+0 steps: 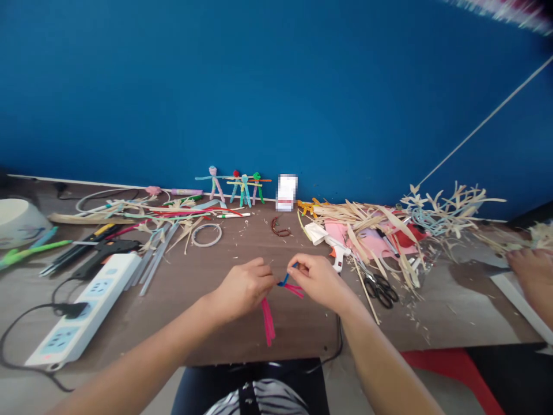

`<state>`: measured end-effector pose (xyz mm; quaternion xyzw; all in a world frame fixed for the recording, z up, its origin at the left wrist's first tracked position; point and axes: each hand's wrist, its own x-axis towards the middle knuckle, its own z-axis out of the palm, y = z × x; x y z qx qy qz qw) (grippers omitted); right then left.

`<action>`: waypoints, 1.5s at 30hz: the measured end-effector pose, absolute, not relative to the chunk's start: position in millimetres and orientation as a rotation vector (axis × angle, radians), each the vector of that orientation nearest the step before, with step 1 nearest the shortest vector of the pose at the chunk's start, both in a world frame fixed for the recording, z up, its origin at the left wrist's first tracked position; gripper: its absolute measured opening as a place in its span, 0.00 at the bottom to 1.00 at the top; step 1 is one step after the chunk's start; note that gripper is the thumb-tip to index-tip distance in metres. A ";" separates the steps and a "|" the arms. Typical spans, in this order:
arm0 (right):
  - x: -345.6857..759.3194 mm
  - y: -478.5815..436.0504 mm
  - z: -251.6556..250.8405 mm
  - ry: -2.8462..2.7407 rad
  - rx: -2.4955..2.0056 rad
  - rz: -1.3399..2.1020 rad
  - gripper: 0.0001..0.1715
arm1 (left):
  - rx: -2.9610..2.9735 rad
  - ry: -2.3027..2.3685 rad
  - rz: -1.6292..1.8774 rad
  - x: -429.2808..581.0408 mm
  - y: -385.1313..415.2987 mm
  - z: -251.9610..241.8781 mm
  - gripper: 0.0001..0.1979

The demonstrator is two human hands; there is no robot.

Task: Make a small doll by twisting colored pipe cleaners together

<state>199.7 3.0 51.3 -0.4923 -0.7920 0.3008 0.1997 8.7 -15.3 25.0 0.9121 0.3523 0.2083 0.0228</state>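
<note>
Blue pipe cleaner (284, 280) and pink pipe cleaners (268, 325) between two hands

The left hand (248, 288) pinches the pink pipe cleaners, whose ends hang below its fingers. The right hand (317, 279) pinches the blue pipe cleaner between thumb and forefinger. All this is above the near middle of the brown surface (207, 340). Rightward lie a white glue gun (339, 251) and black-handled scissors (381, 290); leftward, a white power strip (95, 311). Four pipe-cleaner figures (245, 190) stand by the blue wall (242, 86).
</note>
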 end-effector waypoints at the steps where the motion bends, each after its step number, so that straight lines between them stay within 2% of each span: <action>1: 201.5 9.3 47.4 -2.121 -1.340 1.027 0.09 | 2.792 1.046 0.702 8.3 -15.6 25.8 0.12; 6: 200.9 20.7 21.7 -1.536 -1.099 1.747 0.13 | 2.464 0.971 1.017 10.4 -16.8 24.8 0.11; 10: 189.5 6.2 3.1 -1.327 -1.089 1.891 0.16 | 2.239 1.203 1.160 14.5 -16.8 18.4 0.10; 14: 179.3 -9.4 -5.3 -1.529 -1.197 1.611 0.18 | 2.284 1.460 1.105 16.3 -15.8 13.1 0.10; 20: 178.1 -22.6 8.4 -2.059 -1.366 1.086 0.14 | 2.633 1.617 0.794 16.7 -16.0 10.5 0.10; 24: 181.8 -26.4 30.6 -2.323 -1.485 0.794 0.12 | 2.778 1.554 0.627 15.0 -16.8 11.2 0.10; 30: 193.4 -19.9 56.5 -2.473 -1.534 0.450 0.15 | 2.930 1.209 0.481 8.6 -17.5 23.7 0.10; 33: 201.8 -5.5 57.5 -2.425 -1.432 0.639 0.15 | 2.949 0.976 0.518 6.7 -18.0 27.9 0.12; 36: 205.9 10.3 46.3 -2.205 -1.262 1.193 0.15 | 2.804 0.903 0.762 7.5 -19.2 26.0 0.12; 39: 200.8 15.4 25.6 -1.735 -1.128 1.672 0.15 | 2.506 1.003 1.051 11.6 -21.3 21.4 0.10; 41: 193.3 11.6 11.4 -1.426 -1.098 1.760 0.14 | 2.337 1.129 1.107 15.6 -22.6 19.4 0.09; 45: 179.6 -1.2 -5.1 -1.184 -1.062 1.600 0.11 | 2.159 1.371 1.029 22.8 -22.8 18.7 0.09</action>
